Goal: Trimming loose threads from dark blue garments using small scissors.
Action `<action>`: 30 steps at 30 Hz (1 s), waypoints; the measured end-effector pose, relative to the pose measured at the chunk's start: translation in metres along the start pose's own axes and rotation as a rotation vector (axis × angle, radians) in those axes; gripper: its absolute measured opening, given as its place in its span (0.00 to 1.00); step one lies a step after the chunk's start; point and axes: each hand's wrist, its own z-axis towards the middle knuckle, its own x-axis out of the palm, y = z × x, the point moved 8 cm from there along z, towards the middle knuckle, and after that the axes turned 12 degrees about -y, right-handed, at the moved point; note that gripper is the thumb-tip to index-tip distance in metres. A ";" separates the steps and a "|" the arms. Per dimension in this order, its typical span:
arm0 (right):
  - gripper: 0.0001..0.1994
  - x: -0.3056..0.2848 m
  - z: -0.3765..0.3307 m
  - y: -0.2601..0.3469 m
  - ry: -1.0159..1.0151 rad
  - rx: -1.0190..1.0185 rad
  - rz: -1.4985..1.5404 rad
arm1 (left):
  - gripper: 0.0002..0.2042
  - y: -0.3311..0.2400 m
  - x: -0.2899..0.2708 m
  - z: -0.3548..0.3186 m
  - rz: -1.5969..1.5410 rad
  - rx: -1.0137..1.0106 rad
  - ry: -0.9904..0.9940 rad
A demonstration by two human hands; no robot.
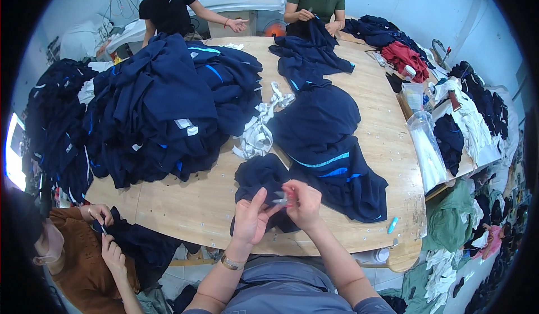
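Note:
Over a dark navy garment piece [261, 173] at the table's near edge, my two hands are close together. My right hand [304, 204] is closed round a small grey-and-red tool [282, 199], which looks like thread snips but is blurred. My left hand [251, 219] is palm up with its thumb apart, its fingertips by the tool's grey end; nothing shows in its palm. Beyond lies a larger navy garment [317, 117] with light-blue stripes, stretching toward the far side. White fabric strips [255, 134] lie tangled to its left.
A large heap of navy garments [163, 89] covers the table's left. A blue marker-like stick [393, 225] lies near the right front edge. Plastic bags [426, 145], red cloth [404, 57] and more clothes are at right. Co-workers are at the far side and lower left.

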 end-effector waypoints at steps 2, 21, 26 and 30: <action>0.12 -0.016 -0.003 -0.017 -0.151 0.232 -0.034 | 0.10 -0.004 0.003 0.000 -0.036 0.006 -0.003; 0.05 -0.001 -0.004 -0.001 -0.079 0.054 -0.010 | 0.14 -0.009 0.002 -0.003 0.008 0.013 -0.007; 0.03 -0.020 -0.019 -0.030 -0.241 0.595 0.214 | 0.12 -0.009 0.000 -0.002 -0.068 -0.012 0.014; 0.16 -0.007 0.002 -0.002 -0.034 0.144 0.002 | 0.13 -0.003 -0.003 -0.002 -0.027 0.014 -0.027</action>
